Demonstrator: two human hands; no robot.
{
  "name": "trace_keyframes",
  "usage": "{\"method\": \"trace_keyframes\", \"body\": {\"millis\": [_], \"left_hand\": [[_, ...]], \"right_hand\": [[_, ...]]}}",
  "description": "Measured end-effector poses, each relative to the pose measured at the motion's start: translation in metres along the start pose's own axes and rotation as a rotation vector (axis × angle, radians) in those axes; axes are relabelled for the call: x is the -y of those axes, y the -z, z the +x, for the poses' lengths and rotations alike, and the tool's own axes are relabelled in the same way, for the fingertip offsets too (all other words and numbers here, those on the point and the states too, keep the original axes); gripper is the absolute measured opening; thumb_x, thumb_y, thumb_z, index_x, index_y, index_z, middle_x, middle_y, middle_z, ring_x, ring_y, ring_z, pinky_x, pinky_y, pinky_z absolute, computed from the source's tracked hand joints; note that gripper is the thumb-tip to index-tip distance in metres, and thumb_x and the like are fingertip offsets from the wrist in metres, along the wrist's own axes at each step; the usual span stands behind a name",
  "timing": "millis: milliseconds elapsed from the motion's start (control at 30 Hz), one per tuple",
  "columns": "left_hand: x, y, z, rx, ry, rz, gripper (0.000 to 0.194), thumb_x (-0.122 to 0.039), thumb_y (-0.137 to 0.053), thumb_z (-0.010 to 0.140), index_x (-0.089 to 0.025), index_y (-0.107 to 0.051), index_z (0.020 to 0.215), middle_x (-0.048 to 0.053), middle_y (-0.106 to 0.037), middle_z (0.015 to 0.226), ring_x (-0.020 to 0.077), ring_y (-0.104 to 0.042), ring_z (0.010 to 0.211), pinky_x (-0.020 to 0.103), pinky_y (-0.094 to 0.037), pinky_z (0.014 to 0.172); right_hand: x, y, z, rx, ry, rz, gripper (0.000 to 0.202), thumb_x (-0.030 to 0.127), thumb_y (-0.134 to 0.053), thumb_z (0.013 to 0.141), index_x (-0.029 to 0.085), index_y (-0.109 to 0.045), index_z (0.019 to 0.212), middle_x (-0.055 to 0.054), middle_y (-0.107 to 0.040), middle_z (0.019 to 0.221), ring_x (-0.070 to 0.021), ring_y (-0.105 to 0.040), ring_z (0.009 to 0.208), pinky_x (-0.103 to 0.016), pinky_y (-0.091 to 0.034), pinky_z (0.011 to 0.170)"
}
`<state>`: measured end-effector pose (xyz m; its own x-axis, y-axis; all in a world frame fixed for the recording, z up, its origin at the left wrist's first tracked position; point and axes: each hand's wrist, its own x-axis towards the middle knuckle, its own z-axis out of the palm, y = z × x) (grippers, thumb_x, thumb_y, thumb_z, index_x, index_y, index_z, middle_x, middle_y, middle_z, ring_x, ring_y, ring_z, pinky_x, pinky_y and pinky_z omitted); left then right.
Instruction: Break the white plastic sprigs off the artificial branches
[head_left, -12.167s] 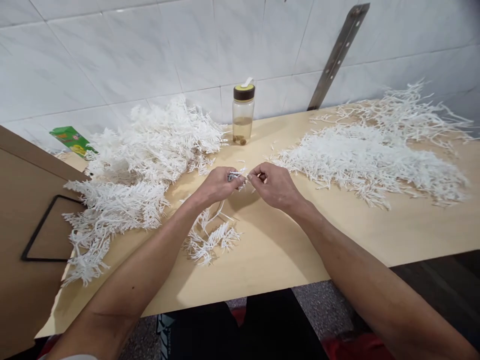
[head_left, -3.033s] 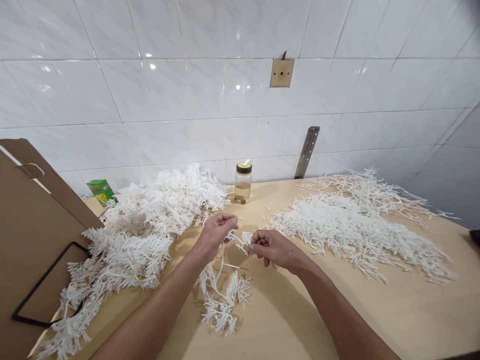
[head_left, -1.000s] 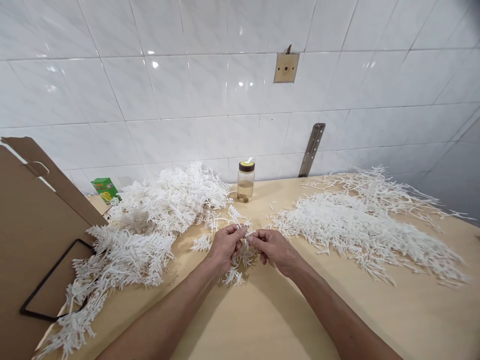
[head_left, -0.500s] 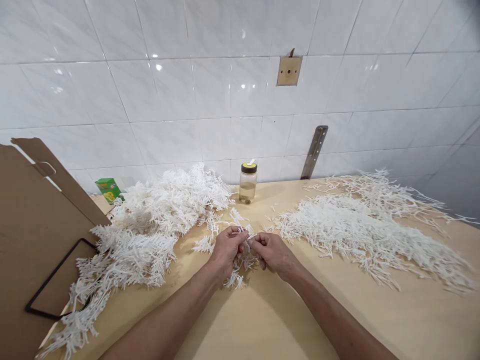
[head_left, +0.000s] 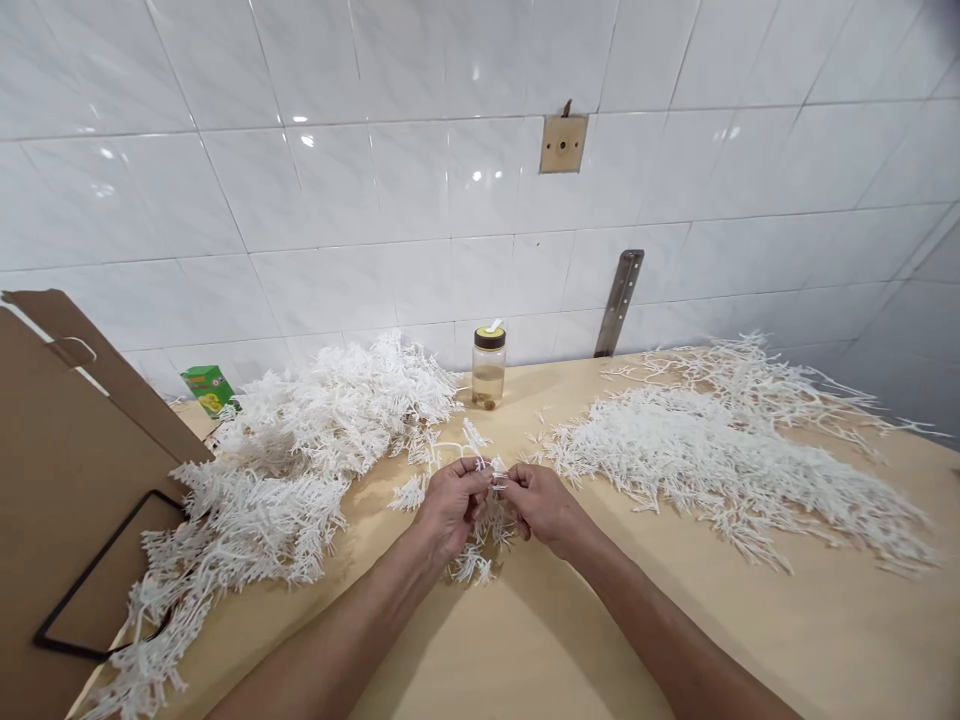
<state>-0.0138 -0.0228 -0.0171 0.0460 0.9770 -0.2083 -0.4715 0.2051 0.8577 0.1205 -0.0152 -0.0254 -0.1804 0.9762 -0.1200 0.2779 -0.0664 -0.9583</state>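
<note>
A white branching plastic sprig (head_left: 474,436) is held at the middle of the table, with parts of it fanning out behind and below my hands. My left hand (head_left: 455,500) is closed, thumb and forefinger pinching its stem. Close beside it, my right hand (head_left: 541,503) pinches a small white tip of the same sprig. Fingers hide much of the spot between the hands. To the left lies a tall heap of leafy white sprigs (head_left: 330,430). A flatter pile of thin white branches (head_left: 697,450) spreads out on the right.
A lidded jar (head_left: 489,372) of yellowish liquid stands behind my hands. A green box (head_left: 209,390), a cardboard box (head_left: 67,480) and a black wire frame (head_left: 82,590) are on the left. A metal bracket (head_left: 620,303) and a socket plate (head_left: 563,145) are at the tiled wall.
The view has shifted slightly, so the surroundings sit a bit further left. My hands stay close together, and more white tip shows between their fingers.
</note>
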Motion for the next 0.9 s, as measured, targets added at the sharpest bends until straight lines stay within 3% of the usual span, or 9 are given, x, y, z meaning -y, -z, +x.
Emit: {"method": "trace_keyframes", "body": {"millis": [167, 300, 400, 467, 533, 667, 900], "left_hand": [[-0.009, -0.006, -0.004, -0.001, -0.043, -0.016, 0.042, -0.025, -0.089, 0.046, -0.014, -0.064, 0.078, -0.007, -0.051, 0.055, 0.0027, -0.036, 0.042, 0.017, -0.026, 0.038], [-0.014, -0.004, -0.001, -0.041, -0.054, -0.004, 0.043, -0.03, -0.091, 0.045, -0.014, -0.06, 0.071, -0.005, -0.054, 0.057, 0.0042, -0.044, 0.045, 0.017, -0.033, 0.041], [-0.011, -0.001, 0.001, -0.059, -0.078, 0.053, 0.043, -0.035, -0.09, 0.049, -0.015, -0.056, 0.068, -0.003, -0.056, 0.057, 0.0065, -0.051, 0.049, 0.018, -0.038, 0.046], [-0.008, 0.0, 0.001, -0.063, -0.091, 0.098, 0.043, -0.038, -0.089, 0.053, -0.016, -0.055, 0.069, -0.002, -0.058, 0.056, 0.0078, -0.053, 0.05, 0.019, -0.038, 0.047], [-0.006, 0.001, 0.001, -0.074, -0.112, 0.13, 0.043, -0.04, -0.087, 0.055, -0.016, -0.055, 0.069, -0.002, -0.058, 0.056, 0.0085, -0.053, 0.049, 0.019, -0.038, 0.046], [-0.003, 0.002, 0.001, -0.068, -0.162, 0.159, 0.041, -0.041, -0.085, 0.057, -0.017, -0.054, 0.071, -0.001, -0.06, 0.056, 0.0102, -0.054, 0.049, 0.021, -0.04, 0.048], [-0.002, 0.002, 0.0, -0.081, -0.074, 0.229, 0.039, -0.039, -0.082, 0.058, -0.018, -0.054, 0.076, 0.0, -0.061, 0.056, 0.01, -0.052, 0.047, 0.02, -0.035, 0.044]], "right_hand": [[-0.002, 0.025, 0.004, -0.415, 0.228, -0.543, 0.01, 0.016, -0.05, 0.074, 0.02, -0.051, 0.065, -0.004, -0.062, 0.068, -0.0173, -0.056, 0.063, -0.028, -0.039, 0.06], [-0.005, 0.051, 0.008, -0.545, 0.205, -0.551, 0.009, 0.023, -0.05, 0.079, 0.02, -0.056, 0.073, -0.003, -0.064, 0.067, -0.0188, -0.057, 0.063, -0.03, -0.039, 0.065], [-0.003, 0.056, 0.006, -0.612, 0.273, -0.509, 0.012, 0.029, -0.054, 0.078, 0.019, -0.059, 0.081, -0.005, -0.067, 0.076, -0.0185, -0.058, 0.063, -0.031, -0.042, 0.067], [0.002, 0.05, 0.002, -0.558, 0.367, -0.442, 0.018, 0.035, -0.054, 0.081, 0.019, -0.062, 0.084, -0.006, -0.069, 0.082, -0.0174, -0.059, 0.063, -0.03, -0.044, 0.067], [0.008, 0.04, -0.004, -0.411, 0.392, -0.36, 0.027, 0.043, -0.051, 0.086, 0.019, -0.064, 0.081, -0.004, -0.068, 0.075, -0.0153, -0.058, 0.057, -0.028, -0.045, 0.061], [0.015, 0.02, -0.012, -0.108, 0.249, -0.227, 0.037, 0.054, -0.053, 0.084, 0.019, -0.065, 0.079, 0.0, -0.066, 0.068, -0.0106, -0.05, 0.04, -0.025, -0.041, 0.043], [0.012, 0.01, -0.009, -0.119, 0.118, -0.129, 0.029, 0.047, -0.063, 0.077, 0.018, -0.066, 0.078, 0.001, -0.064, 0.069, -0.0076, -0.045, 0.036, -0.023, -0.038, 0.037]]}}
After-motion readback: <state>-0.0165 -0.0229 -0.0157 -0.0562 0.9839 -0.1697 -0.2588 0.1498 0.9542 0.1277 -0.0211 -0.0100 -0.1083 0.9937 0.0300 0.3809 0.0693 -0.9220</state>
